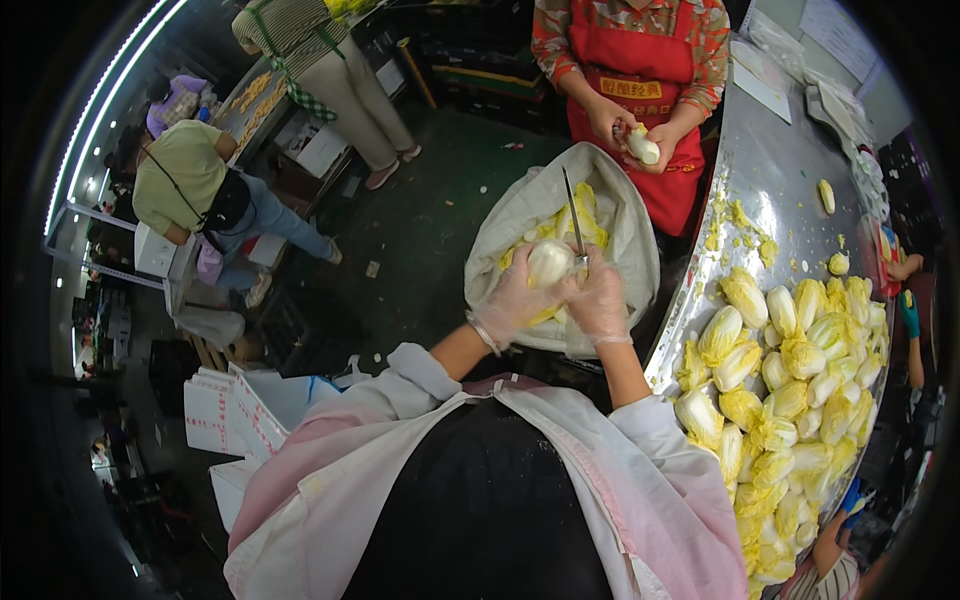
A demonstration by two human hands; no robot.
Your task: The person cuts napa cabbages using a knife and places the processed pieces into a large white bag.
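My left hand, in a clear plastic glove, grips a small napa cabbage with its white base turned up. Beside it, my gloved right hand is closed on a knife, whose narrow blade points away from me. Both hands are above a large whitish woven sack that stands open. Yellow cabbage leaves lie inside it. The knife's handle is mostly hidden by my right fingers.
A metal table on my right bears a heap of napa cabbages and leaf scraps. Across the sack, a co-worker in a red apron holds another cabbage. White foam boxes stand at my left; other people work farther off.
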